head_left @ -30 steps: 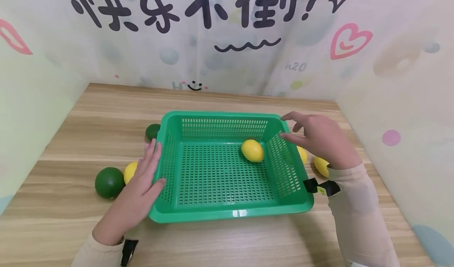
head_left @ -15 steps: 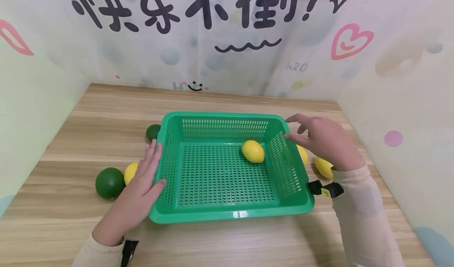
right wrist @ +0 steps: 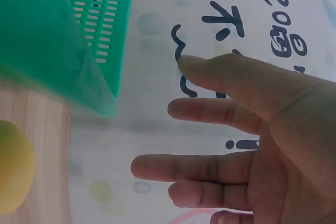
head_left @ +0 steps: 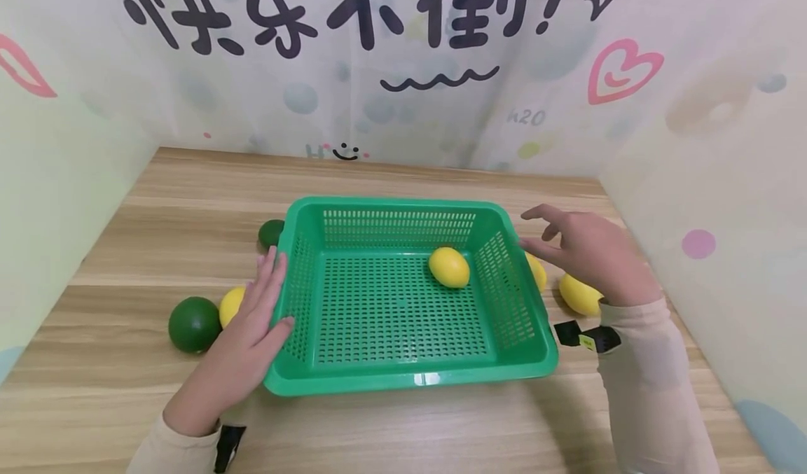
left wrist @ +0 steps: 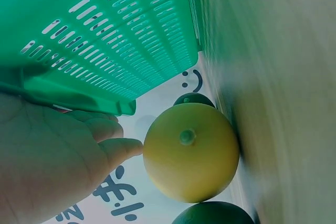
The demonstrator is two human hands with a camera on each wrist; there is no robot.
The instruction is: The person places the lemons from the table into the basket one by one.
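A green basket point(head_left: 403, 383) stands mid-table with one yellow lemon point(head_left: 449, 267) inside, towards its right side. The left hand point(head_left: 242, 341) lies with straight fingers against the basket's left rim. Beside that hand are a yellow fruit point(head_left: 231, 306) and a round dark green fruit point(head_left: 195, 325); the left wrist view shows the yellow fruit point(left wrist: 191, 153) close to the fingers. Just off the basket's right rim hovers the right hand point(head_left: 589, 253), fingers spread and holding nothing, as the right wrist view of the hand point(right wrist: 252, 145) also shows.
A smaller dark green fruit point(head_left: 271, 234) lies behind the left hand by the basket's left rim. Right of the basket are two yellow fruits, one partly behind the rim point(head_left: 536, 272) and one near the right wrist point(head_left: 578, 295). A printed wall covering point(head_left: 403, 124) borders the wooden table.
The right hand has moved rightwards, away from the basket's right rim, uncovering more of the yellow fruit near its wrist. The left hand, basket and lemon inside look unmoved.
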